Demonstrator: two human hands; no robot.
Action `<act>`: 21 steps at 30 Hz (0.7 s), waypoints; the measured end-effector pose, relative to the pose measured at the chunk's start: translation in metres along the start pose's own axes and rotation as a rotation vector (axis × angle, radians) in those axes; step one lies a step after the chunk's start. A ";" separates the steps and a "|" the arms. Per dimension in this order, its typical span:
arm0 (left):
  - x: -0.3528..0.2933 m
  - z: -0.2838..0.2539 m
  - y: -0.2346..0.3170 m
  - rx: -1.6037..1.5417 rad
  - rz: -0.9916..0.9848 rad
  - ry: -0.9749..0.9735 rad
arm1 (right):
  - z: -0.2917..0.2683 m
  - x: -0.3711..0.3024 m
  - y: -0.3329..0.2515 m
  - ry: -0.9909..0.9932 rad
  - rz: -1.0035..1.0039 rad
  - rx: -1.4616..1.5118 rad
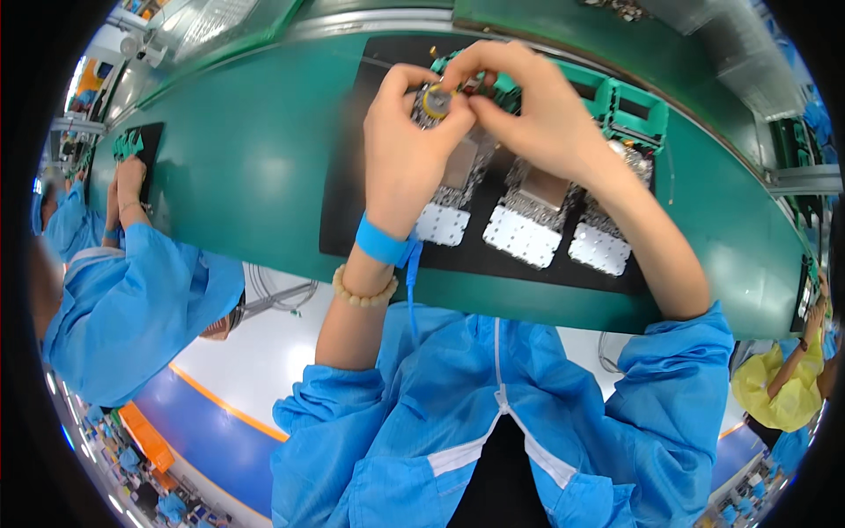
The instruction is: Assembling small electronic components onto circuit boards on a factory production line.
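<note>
1. The left hand point(400, 145) has its thumb and forefinger curled in around a small yellow-rimmed disc point(436, 101), gripping it at the fingertips.
2. The right hand point(550, 123) is bent in from the other side, thumb and forefinger nearly together just beside the disc; whether it pinches anything, I cannot tell.
3. 3 silver boards lie on a black mat point(346, 211): the left board point(451, 211) partly under the left hand, the middle board point(528, 211) below the right hand, the right board point(601, 238) beside the right forearm.
4. A green frame point(634, 125) stands beyond the right hand.
5. The green worktop point(255, 150) extends past both hands.
6. Below the left hand, its wrist wears a blue strap point(381, 239) and a beaded bracelet point(363, 289).
</note>
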State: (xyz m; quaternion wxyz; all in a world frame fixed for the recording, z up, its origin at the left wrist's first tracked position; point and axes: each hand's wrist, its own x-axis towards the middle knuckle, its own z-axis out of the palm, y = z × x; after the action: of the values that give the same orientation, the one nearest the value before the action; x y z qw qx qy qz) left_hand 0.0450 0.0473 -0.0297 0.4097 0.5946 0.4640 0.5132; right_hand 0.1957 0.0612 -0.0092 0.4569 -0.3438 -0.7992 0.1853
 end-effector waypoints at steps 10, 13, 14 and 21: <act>0.002 -0.025 -0.008 0.418 0.078 0.061 | -0.142 0.036 0.122 0.078 0.323 -0.463; 0.016 -0.021 -0.009 0.500 0.084 0.030 | -0.154 0.032 0.193 0.049 0.313 -0.670; 0.017 -0.022 -0.009 0.530 0.066 0.014 | -0.147 0.035 0.191 -0.011 0.314 -0.634; -0.012 -0.015 0.016 0.844 0.319 0.226 | -0.138 0.033 0.190 -0.068 0.342 -0.765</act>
State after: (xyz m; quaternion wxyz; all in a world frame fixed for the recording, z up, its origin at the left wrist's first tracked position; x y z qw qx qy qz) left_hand 0.0314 0.0318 -0.0151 -0.0053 0.7137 0.5768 0.3975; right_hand 0.3752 0.2148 -0.0346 0.2323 -0.6103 -0.7563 -0.0403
